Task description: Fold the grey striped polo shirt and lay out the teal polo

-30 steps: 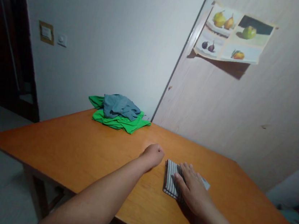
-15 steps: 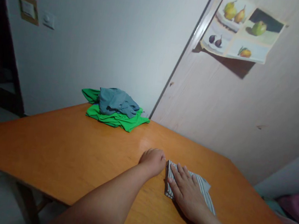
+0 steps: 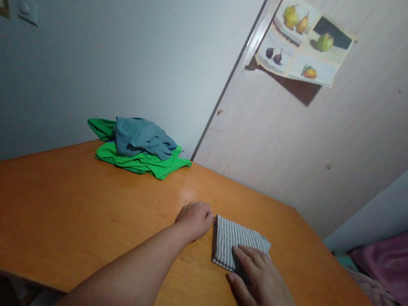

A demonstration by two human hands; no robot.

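Note:
A small folded cloth with grey and white stripes [image 3: 232, 238] lies on the orange wooden table [image 3: 70, 216]. My right hand [image 3: 259, 289] rests flat on the cloth's near corner, fingers stretched out and open. My left hand [image 3: 195, 219] is curled into a fist on the table, touching the cloth's left edge; nothing shows inside it.
A pile with a green garment [image 3: 139, 162] under a blue-grey one [image 3: 139, 136] sits at the table's far edge by the wall. A fruit poster [image 3: 301, 41] hangs on the wooden panel. Pink bedding [image 3: 394, 266] lies to the right, beyond the table.
My right hand has slid back along the striped cloth toward me, uncovering most of it. The view has swung to the right; my left fist stays beside the cloth.

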